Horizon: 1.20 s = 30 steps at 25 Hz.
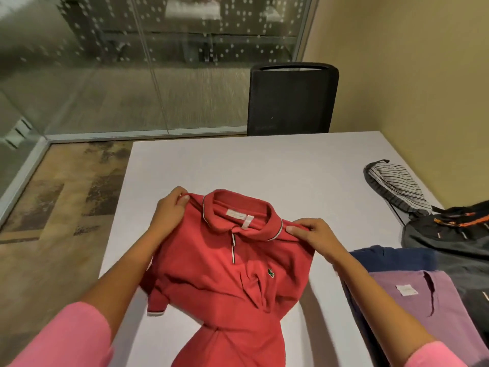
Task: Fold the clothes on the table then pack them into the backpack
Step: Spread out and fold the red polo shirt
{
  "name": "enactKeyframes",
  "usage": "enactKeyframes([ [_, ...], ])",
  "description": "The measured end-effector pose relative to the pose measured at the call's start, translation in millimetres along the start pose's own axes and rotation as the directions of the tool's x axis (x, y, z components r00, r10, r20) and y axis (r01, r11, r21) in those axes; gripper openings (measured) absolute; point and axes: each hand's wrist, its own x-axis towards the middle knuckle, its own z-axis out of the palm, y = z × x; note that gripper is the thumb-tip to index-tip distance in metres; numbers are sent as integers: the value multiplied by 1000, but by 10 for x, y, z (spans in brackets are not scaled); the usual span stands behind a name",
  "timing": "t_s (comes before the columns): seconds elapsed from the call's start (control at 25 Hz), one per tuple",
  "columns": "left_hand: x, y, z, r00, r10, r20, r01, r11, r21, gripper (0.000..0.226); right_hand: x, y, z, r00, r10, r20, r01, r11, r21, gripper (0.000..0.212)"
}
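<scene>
Red polo shirt (227, 263) mid-table, shoulders in both hands, bare tabletop (264, 165) beyond.

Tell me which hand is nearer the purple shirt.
Right. The right hand pinches the red polo's shoulder just up-left of the purple shirt; the left hand holds the opposite shoulder, farther away.

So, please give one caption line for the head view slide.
Both hands pinch the red polo shirt by its shoulders over the table.

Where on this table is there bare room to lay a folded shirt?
Bare table lies beyond the red polo shirt, toward the black chair. The right edge is crowded: striped cloth, backpack, purple shirt over a navy garment.
</scene>
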Motion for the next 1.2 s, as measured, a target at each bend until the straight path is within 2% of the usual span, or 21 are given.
enactKeyframes([
  [0.08, 100, 174, -459, 988, 144, -55, -136, 982, 131, 12, 24, -387, -154, 996, -90, 9, 90, 991, -104, 12],
  [0.2, 242, 519, -1163, 926, 359, -114, -308, 896, 320, 28, 57, -1005, -424, 974, -225, 9, 220, 942, -255, 16],
  [0.36, 356, 1017, -2012, 879, 458, -132, -343, 799, 494, 25, 113, -1746, -795, 899, -436, -37, 360, 786, -503, 26],
  [0.48, 370, 1382, -2483, 823, 547, -152, -388, 737, 553, 24, 150, -2238, -1054, 795, -599, -94, 423, 658, -623, 28],
  [0.6, 377, 1734, -2849, 766, 604, -222, -373, 698, 612, 24, 171, -2728, -1260, 641, -744, -189, 434, 555, -709, 26],
  [0.72, 348, 2108, -3178, 688, 644, -334, -328, 687, 648, 19, 175, -3181, -1418, 496, -794, -353, 409, 572, -711, 22],
  [0.84, 287, 2451, -3417, 636, 585, -504, -237, 769, 594, 25, 142, -3553, -1530, 418, -757, -502, 393, 649, -651, 20],
  [0.96, 263, 2694, -3543, 656, 402, -639, -106, 887, 450, 28, 122, -3830, -1646, 391, -666, -635, 385, 745, -544, 30],
  [1.04, 242, 2779, -3494, 695, 307, -650, -84, 933, 351, 26, 113, -3901, -1629, 400, -579, -711, 367, 812, -454, 43],
  [1.12, 250, 2842, -3452, 749, 214, -627, -76, 968, 240, 25, 81, -3971, -1540, 444, -497, -745, 337, 864, -376, 47],
  [1.2, 197, 2977, -3522, 754, 229, -616, -113, 968, 223, 26, 20, -4099, -1532, 446, -523, -727, 341, 850, -402, 45],
])
